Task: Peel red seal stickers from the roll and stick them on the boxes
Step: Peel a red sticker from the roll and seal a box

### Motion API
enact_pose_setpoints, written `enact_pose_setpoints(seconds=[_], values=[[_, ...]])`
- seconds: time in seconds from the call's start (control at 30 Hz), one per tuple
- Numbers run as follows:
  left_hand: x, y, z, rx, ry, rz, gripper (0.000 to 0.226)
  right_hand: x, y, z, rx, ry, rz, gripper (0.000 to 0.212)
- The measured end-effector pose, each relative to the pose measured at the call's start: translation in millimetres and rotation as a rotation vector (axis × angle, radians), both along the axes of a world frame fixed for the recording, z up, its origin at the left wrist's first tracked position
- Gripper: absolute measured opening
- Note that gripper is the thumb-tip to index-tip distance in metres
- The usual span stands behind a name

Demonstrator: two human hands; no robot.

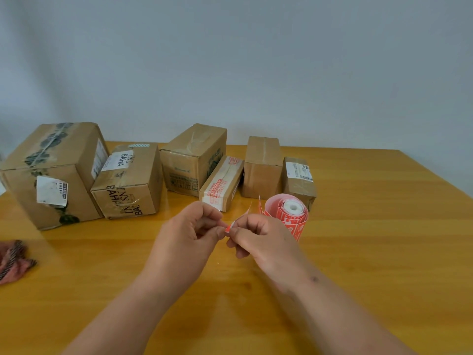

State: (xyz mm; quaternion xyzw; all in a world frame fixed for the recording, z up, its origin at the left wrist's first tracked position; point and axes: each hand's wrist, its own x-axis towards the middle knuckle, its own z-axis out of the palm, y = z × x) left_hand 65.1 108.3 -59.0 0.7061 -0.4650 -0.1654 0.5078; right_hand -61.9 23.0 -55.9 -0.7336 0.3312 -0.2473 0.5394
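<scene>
A roll of red seal stickers (289, 216) stands on the wooden table (371, 226), just right of my hands. Its loose strip runs to my right hand (258, 239), which pinches it. My left hand (192, 234) pinches a red sticker (229, 226) at the strip's end, fingertips touching those of the right hand. Several cardboard boxes stand in a row behind: a large one (51, 172), a "BAHA" box (128, 183), a mid box (192, 160), a long narrow box with red print (221, 183), and two small ones (262, 167) (298, 180).
A reddish patterned cloth (12, 260) lies at the table's left edge. A grey wall rises behind the boxes. Bare table surface spreads to the right of the roll and in front of my arms.
</scene>
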Motion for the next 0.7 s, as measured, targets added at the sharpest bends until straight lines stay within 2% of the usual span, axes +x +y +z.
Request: enact_pose_setpoints(seconds=[0.47,0.7], values=[[-3.4,0.2,-7.0,0.034,0.013,0.023,0.020,-1.9,1.6,-4.9,0.019,-0.001,-0.018,0.011],[-1.7,2.4,-8.5,0.050,-0.053,0.025,0.020,-0.2,2.4,-7.0,-0.012,0.009,-0.013,0.012]])
